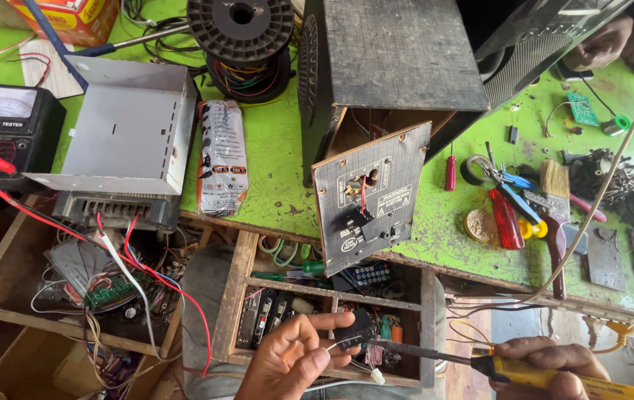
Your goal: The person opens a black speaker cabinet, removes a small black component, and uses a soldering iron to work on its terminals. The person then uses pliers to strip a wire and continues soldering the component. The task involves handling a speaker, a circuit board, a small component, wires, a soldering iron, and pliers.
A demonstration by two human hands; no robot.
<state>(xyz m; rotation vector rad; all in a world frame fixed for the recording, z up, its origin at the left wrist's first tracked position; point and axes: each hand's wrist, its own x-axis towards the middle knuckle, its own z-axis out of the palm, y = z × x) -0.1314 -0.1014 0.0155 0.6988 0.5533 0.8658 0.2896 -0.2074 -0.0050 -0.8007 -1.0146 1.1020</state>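
Observation:
My left hand pinches a small black part with a thin white wire between thumb and fingers, low in the middle of the view. My right hand grips a yellow-handled soldering iron; its dark tip reaches left and touches the part. Both hands hover over an open wooden drawer filled with remote controls and small components. Just above it, a grey back panel with sockets and a red wire hangs tilted off a dark speaker cabinet.
On the green bench lie a silver metal case, an analog multimeter with red lead, a wire spool, a wrapped packet, screwdrivers, a brush. Another person's hands work at top right.

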